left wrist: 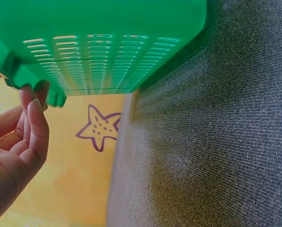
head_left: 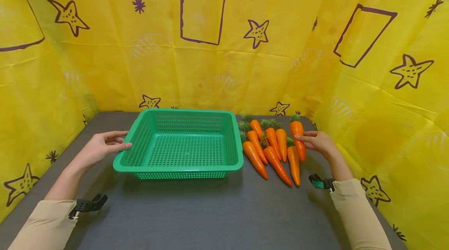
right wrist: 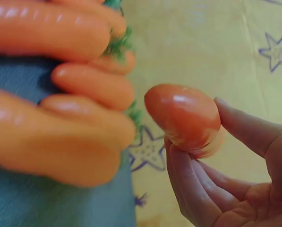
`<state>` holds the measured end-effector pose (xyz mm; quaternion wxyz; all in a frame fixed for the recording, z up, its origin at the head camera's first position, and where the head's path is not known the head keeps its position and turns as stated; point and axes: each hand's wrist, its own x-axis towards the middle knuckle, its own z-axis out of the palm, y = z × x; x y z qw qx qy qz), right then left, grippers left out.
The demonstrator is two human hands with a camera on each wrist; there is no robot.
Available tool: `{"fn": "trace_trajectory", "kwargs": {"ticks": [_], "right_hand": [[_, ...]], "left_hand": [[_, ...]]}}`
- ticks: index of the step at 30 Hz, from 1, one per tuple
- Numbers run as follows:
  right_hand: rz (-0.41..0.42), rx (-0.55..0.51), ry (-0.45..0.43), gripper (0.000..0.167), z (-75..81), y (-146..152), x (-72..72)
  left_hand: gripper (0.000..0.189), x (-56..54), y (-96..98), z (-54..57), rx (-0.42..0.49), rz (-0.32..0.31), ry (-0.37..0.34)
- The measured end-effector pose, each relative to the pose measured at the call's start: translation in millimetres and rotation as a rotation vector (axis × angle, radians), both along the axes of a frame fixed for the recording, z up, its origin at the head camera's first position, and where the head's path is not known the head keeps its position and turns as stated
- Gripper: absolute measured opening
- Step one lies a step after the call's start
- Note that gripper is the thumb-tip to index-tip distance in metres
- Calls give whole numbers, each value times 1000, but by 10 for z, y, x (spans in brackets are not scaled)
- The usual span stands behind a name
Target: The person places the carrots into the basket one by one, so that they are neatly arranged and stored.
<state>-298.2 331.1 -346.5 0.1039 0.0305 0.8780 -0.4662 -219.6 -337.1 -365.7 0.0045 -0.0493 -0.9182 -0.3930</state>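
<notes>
A green plastic basket [head_left: 187,169] with slotted walls stands on the table, its inside bare. My left hand [head_left: 99,148] pinches the basket's left rim between thumb and fingers; the left wrist view has that hand [left wrist: 25,142] beside the basket's outer wall [left wrist: 98,61]. My right hand [head_left: 320,142] holds an orange carrot [head_left: 297,135] with a green top, at the right end of the carrot group. In the right wrist view thumb and fingers pinch this carrot [right wrist: 183,116], tip toward the camera, apart from the other carrots [right wrist: 55,142].
Several more carrots [head_left: 255,160] with feathery green tops lie in a cluster just right of the basket. Underneath is a dark grey cloth-covered table [head_left: 196,218]. Yellow curtains [head_left: 210,70] with purple starfish drawings close off the back and both sides.
</notes>
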Motion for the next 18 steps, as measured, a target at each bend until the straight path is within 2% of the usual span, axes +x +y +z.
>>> {"fn": "trace_trajectory", "kwargs": {"ticks": [11, 18], "right_hand": [[98, -35, 31, 81, 251, -389, 5], [157, -23, 42, 80, 329, -663, -11]], "left_hand": [[66, 12, 1, 11, 9, 2, -3], [66, 20, 22, 11, 18, 1, 5]]}}
